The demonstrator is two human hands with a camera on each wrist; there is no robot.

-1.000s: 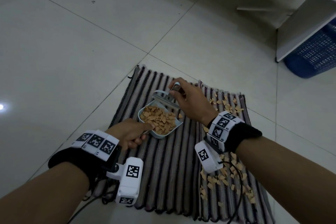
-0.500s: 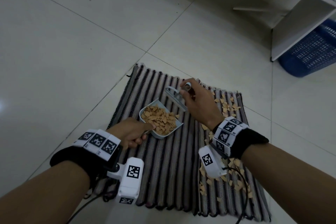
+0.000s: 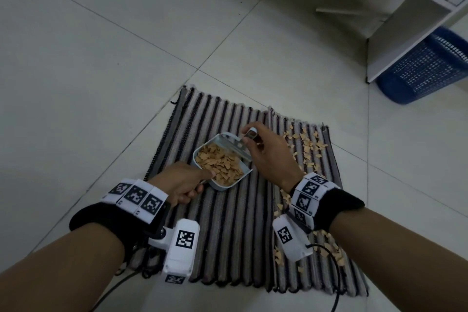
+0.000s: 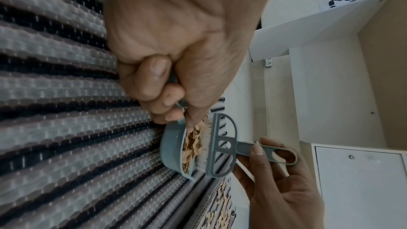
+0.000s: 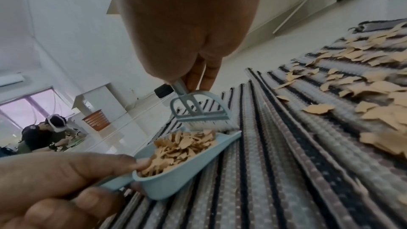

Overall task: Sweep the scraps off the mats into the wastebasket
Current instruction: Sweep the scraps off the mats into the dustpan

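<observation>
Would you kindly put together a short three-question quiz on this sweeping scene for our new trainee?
1. True or false: the dustpan is empty.
2. Which hand holds the brush? A) left hand B) right hand
3. Fill in: loose scraps still lie on the ____ mat, on the side toward the blue wastebasket.

Key: 1 false, it holds tan scraps; 2 B; 3 right.
</observation>
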